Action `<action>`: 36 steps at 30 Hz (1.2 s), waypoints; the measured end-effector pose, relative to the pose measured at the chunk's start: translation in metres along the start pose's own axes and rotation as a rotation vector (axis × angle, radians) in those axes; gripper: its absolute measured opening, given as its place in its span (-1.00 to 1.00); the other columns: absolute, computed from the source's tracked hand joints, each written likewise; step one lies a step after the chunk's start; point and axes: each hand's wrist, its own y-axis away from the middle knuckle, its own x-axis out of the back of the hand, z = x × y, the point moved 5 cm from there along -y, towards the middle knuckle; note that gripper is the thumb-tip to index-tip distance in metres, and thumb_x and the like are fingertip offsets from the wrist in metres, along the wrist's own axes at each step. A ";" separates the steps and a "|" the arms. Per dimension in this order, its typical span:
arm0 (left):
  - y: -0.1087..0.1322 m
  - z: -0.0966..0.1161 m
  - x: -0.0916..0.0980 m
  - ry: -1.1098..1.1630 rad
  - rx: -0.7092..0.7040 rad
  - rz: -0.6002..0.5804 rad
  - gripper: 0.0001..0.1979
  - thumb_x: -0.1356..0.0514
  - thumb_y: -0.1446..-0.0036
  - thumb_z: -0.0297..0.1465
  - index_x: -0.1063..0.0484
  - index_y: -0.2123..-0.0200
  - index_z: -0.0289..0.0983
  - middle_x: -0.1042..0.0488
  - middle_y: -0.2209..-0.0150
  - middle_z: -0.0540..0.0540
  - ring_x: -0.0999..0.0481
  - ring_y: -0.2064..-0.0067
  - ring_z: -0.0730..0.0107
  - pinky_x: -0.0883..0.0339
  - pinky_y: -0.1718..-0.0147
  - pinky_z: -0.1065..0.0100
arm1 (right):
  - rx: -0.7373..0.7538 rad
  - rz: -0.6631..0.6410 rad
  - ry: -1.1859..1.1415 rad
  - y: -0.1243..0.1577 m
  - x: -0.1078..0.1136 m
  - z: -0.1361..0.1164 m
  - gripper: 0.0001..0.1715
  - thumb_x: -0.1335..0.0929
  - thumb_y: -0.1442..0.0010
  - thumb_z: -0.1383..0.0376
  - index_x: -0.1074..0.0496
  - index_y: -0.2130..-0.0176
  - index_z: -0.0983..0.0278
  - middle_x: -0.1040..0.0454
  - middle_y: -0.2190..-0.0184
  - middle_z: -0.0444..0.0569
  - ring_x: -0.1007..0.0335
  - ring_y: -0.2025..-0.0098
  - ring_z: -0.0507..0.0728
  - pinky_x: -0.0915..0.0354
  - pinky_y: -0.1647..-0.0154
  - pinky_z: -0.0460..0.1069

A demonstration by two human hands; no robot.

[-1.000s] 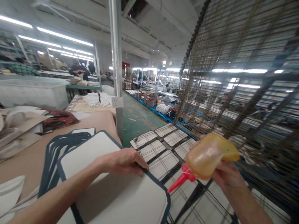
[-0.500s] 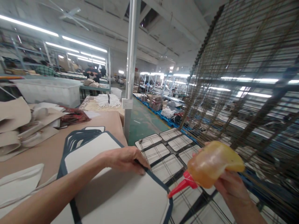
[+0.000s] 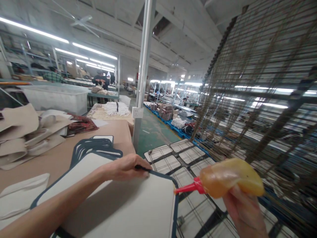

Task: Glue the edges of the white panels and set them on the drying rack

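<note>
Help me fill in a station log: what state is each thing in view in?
Panel: tilted, held
Left hand: closed on the panel's edge
Bottle: tipped sideways, fill level unclear
Right hand: wrapped around the bottle
Red nozzle: pointing at the panel's edge
Dark-edged panels: overlapping on the table
White panels: laid out in rows
Ceiling lights: on

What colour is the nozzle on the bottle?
Red nozzle, clearest in the current head view.

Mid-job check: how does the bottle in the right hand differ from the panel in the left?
The bottle is amber with a red nozzle; the panel is pale with a dark border. The bottle is rounded; the panel is flat and broader. Both are held, the bottle by the right hand, the panel by the left hand.
</note>
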 end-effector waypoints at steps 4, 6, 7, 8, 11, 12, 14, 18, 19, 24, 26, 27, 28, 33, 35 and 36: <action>0.005 -0.010 0.000 0.000 0.037 0.046 -0.73 -0.07 -0.15 -0.32 -0.47 0.34 -0.39 -0.19 0.53 0.04 -0.11 0.49 0.52 0.02 0.53 0.50 | 0.040 -0.087 -0.044 -0.001 -0.001 0.008 -0.37 -0.60 0.50 0.18 -0.52 0.30 0.11 -0.53 0.46 -0.09 -0.47 0.41 0.14 -0.43 0.39 -0.04; 0.007 -0.013 0.000 0.007 0.048 0.065 -0.73 -0.07 -0.14 -0.30 -0.46 0.37 -0.39 -0.18 0.54 0.04 -0.11 0.49 0.52 0.03 0.53 0.50 | 0.030 -0.116 -0.049 0.001 -0.001 0.013 -0.31 -0.59 0.48 0.19 -0.50 0.23 0.10 -0.54 0.43 -0.08 -0.47 0.40 0.17 -0.44 0.41 -0.01; 0.008 -0.014 0.000 0.014 0.052 0.070 -0.72 -0.08 -0.14 -0.29 -0.46 0.37 -0.39 -0.17 0.54 0.04 -0.10 0.49 0.52 0.03 0.53 0.50 | 0.024 -0.129 -0.051 0.002 0.000 0.015 -0.27 -0.59 0.48 0.19 -0.49 0.19 0.09 -0.54 0.40 -0.07 -0.48 0.38 0.19 -0.45 0.41 0.00; 0.009 -0.016 0.001 0.024 0.053 0.076 -0.72 -0.08 -0.14 -0.28 -0.45 0.38 -0.38 -0.17 0.55 0.04 -0.10 0.49 0.51 0.02 0.53 0.50 | 0.020 -0.143 -0.050 0.003 0.000 0.018 -0.25 -0.59 0.45 0.19 -0.48 0.16 0.09 -0.55 0.38 -0.07 -0.48 0.36 0.19 -0.45 0.39 0.01; 0.012 -0.020 0.002 0.057 0.061 0.094 -0.70 -0.07 -0.14 -0.25 -0.42 0.44 -0.36 -0.16 0.56 0.05 -0.11 0.50 0.51 0.02 0.54 0.49 | 0.021 -0.208 -0.050 0.006 0.002 0.026 -0.30 -0.56 0.31 0.21 -0.45 0.10 0.09 -0.55 0.31 -0.06 -0.48 0.28 0.20 -0.45 0.31 0.03; 0.013 -0.022 0.003 0.064 0.063 0.101 -0.69 -0.07 -0.14 -0.23 -0.41 0.46 -0.35 -0.16 0.56 0.05 -0.11 0.50 0.51 0.02 0.54 0.50 | 0.023 -0.221 -0.048 0.007 0.003 0.029 -0.34 -0.55 0.26 0.23 -0.44 0.09 0.09 -0.55 0.30 -0.06 -0.48 0.25 0.20 -0.45 0.29 0.04; 0.013 -0.025 0.005 0.074 0.062 0.119 -0.68 -0.08 -0.13 -0.21 -0.39 0.49 -0.34 -0.16 0.56 0.05 -0.13 0.51 0.51 0.02 0.55 0.50 | 0.018 -0.224 -0.044 0.008 0.006 0.034 -0.37 -0.53 0.21 0.24 -0.43 0.08 0.09 -0.54 0.29 -0.04 -0.47 0.22 0.22 -0.46 0.29 0.05; 0.014 -0.032 0.007 0.118 0.059 0.143 -0.66 -0.10 -0.11 -0.19 -0.37 0.54 -0.34 -0.14 0.59 0.05 -0.11 0.52 0.52 0.04 0.58 0.50 | -0.034 -0.195 -0.030 0.010 0.008 0.041 -0.33 -0.54 0.28 0.20 -0.45 0.10 0.11 -0.54 0.28 -0.01 -0.46 0.19 0.30 -0.47 0.30 0.12; 0.014 -0.034 0.008 0.128 0.066 0.150 -0.65 -0.11 -0.10 -0.19 -0.37 0.55 -0.34 -0.13 0.60 0.05 -0.10 0.53 0.53 0.05 0.59 0.50 | -0.056 -0.190 -0.030 0.010 0.009 0.043 -0.32 -0.55 0.31 0.20 -0.46 0.11 0.12 -0.54 0.30 0.00 -0.46 0.19 0.32 -0.47 0.31 0.13; 0.014 -0.044 0.011 0.130 0.102 0.183 -0.64 -0.11 -0.09 -0.16 -0.35 0.56 -0.33 -0.14 0.59 0.05 -0.10 0.53 0.53 0.04 0.59 0.50 | -0.093 -0.181 -0.043 0.013 0.014 0.051 -0.40 -0.54 0.28 0.15 -0.49 0.16 0.16 -0.54 0.32 0.03 -0.47 0.22 0.33 -0.46 0.29 0.15; 0.014 -0.047 0.012 0.127 0.126 0.185 -0.64 -0.11 -0.08 -0.15 -0.33 0.56 -0.33 -0.12 0.60 0.06 -0.08 0.53 0.53 0.05 0.59 0.49 | -0.112 -0.191 -0.022 0.015 0.017 0.053 -0.40 -0.53 0.24 0.13 -0.48 0.13 0.14 -0.54 0.28 0.02 -0.46 0.18 0.30 -0.45 0.23 0.13; 0.013 -0.048 0.013 0.126 0.134 0.185 -0.64 -0.10 -0.09 -0.15 -0.33 0.56 -0.33 -0.11 0.60 0.06 -0.07 0.53 0.53 0.06 0.59 0.49 | -0.122 -0.191 -0.007 0.016 0.018 0.053 -0.39 -0.52 0.21 0.13 -0.46 0.10 0.13 -0.54 0.26 0.00 -0.45 0.17 0.29 -0.44 0.20 0.13; 0.013 -0.049 0.014 0.127 0.137 0.185 -0.64 -0.10 -0.09 -0.15 -0.33 0.55 -0.33 -0.10 0.60 0.06 -0.07 0.53 0.53 0.06 0.59 0.49 | -0.134 -0.195 0.008 0.016 0.018 0.053 -0.37 -0.53 0.21 0.13 -0.45 0.09 0.12 -0.54 0.25 0.00 -0.45 0.16 0.29 -0.43 0.18 0.13; 0.011 -0.056 0.017 0.134 0.155 0.209 -0.65 -0.09 -0.10 -0.17 -0.32 0.54 -0.34 -0.10 0.58 0.06 -0.06 0.52 0.54 0.08 0.58 0.49 | -0.192 -0.225 0.018 0.021 0.015 0.051 -0.32 -0.53 0.20 0.15 -0.41 0.03 0.09 -0.54 0.22 -0.01 -0.44 0.13 0.29 -0.41 0.13 0.17; 0.012 -0.059 0.019 0.148 0.160 0.222 -0.65 -0.09 -0.10 -0.17 -0.35 0.52 -0.34 -0.13 0.58 0.05 -0.09 0.52 0.53 0.05 0.56 0.49 | -0.191 -0.206 -0.003 0.023 0.013 0.049 -0.31 -0.52 0.17 0.14 -0.38 0.01 0.07 -0.53 0.20 -0.03 -0.42 0.08 0.28 -0.41 0.12 0.13; 0.012 -0.061 0.020 0.159 0.162 0.231 -0.64 -0.09 -0.11 -0.16 -0.37 0.51 -0.35 -0.15 0.58 0.05 -0.10 0.51 0.52 0.03 0.55 0.49 | -0.187 -0.199 -0.019 0.024 0.012 0.049 -0.30 -0.53 0.19 0.15 -0.38 0.01 0.07 -0.53 0.20 -0.05 -0.41 0.08 0.27 -0.42 0.15 0.10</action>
